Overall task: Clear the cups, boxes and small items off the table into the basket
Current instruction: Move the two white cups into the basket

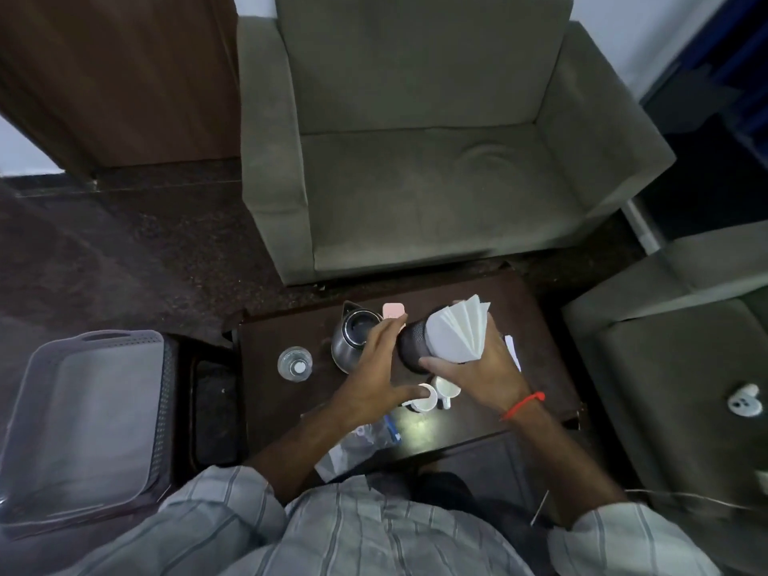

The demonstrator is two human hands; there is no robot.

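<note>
1. Right hand: fingers wrapped round a dark holder of white napkins, held tilted above the desk.
2. Left hand: fingers spread, empty; fingertips just beside the holder, thumb over a white cup.
3. Second white cup: touching the first, on the desk's near side.
4. Kettle, glass, pink box: on the desk's far left part.
5. Plastic bag: at the near edge.
6. Basket: grey, on the floor, left of the desk.
</note>
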